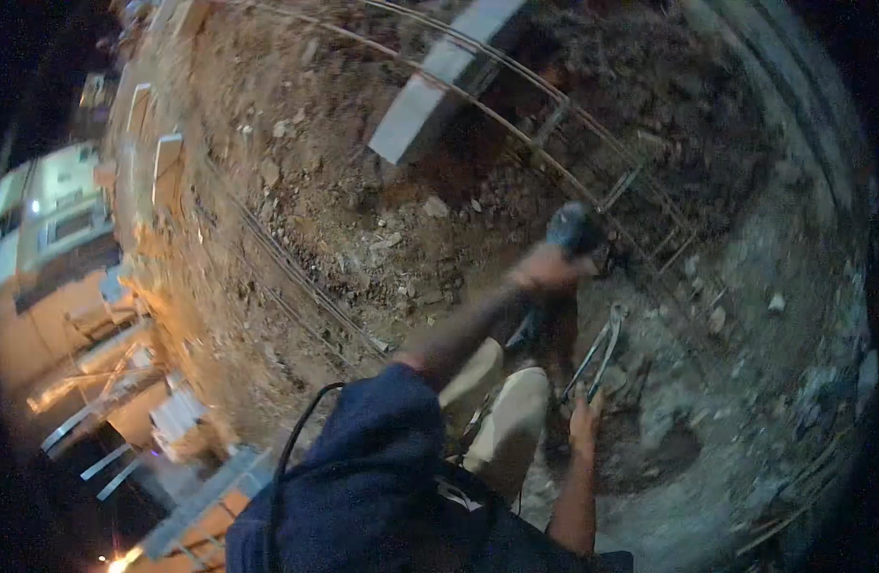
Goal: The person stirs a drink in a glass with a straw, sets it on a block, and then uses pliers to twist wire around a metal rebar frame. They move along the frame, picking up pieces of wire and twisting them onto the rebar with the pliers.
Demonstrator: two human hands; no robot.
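Note:
My left hand (546, 269) reaches forward from a dark blue sleeve and is smeared by motion. It lies against a dark, rounded, bluish thing (574, 229) whose kind I cannot make out, and its fingers do not show clearly. Closer to my body, my right hand (583, 418) is closed around the handles of long metal pincers (602, 351). Their jaws point away from me, over the dirt. Just ahead of my left hand lies a ladder-like cage of steel bars (606, 196).
A pale concrete beam (430, 100) lies across a dark trench beyond the steel cage. Thin bars (296, 267) run over the stony soil at left. My light-trousered knees (511, 415) are bent below. Lit buildings (62, 224) stand at far left.

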